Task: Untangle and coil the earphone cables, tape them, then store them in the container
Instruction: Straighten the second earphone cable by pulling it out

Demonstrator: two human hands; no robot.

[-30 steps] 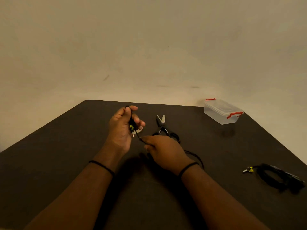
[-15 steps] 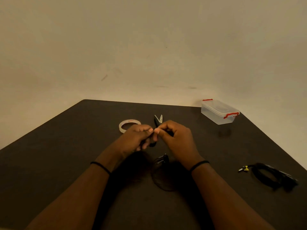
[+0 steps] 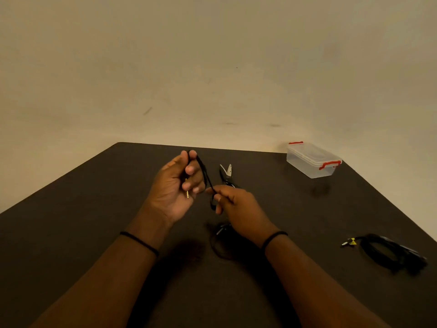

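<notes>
Since half a second ago both hands have parted: the left hand (image 3: pixel 173 185) has lifted toward the far edge of the dark brown table (image 3: pixel 71 233) and now covers the spot where the white tape roll showed, while the right hand (image 3: pixel 236 204) has dropped back toward the near side. Curled fingers of the left hand grip several loops of the thin black earphone cable (image 3: pixel 205 176), with the gold plug (image 3: pixel 187 194) poking out below the palm. From those loops a strand runs down to the right hand, which pinches it between thumb and forefinger. More slack cable lies in a loose heap on the table just under the right wrist. Each wrist wears a thin black band.

Beyond the right hand, silver-bladed scissors with black handles (image 3: pixel 226 174) lie with their tips toward the far edge. At the far right corner stands the clear plastic container with red latches (image 3: pixel 312 159), lid on. Near the right edge lies a second black cable bundle with a yellow-marked plug (image 3: pixel 387 253), well apart from both hands.
</notes>
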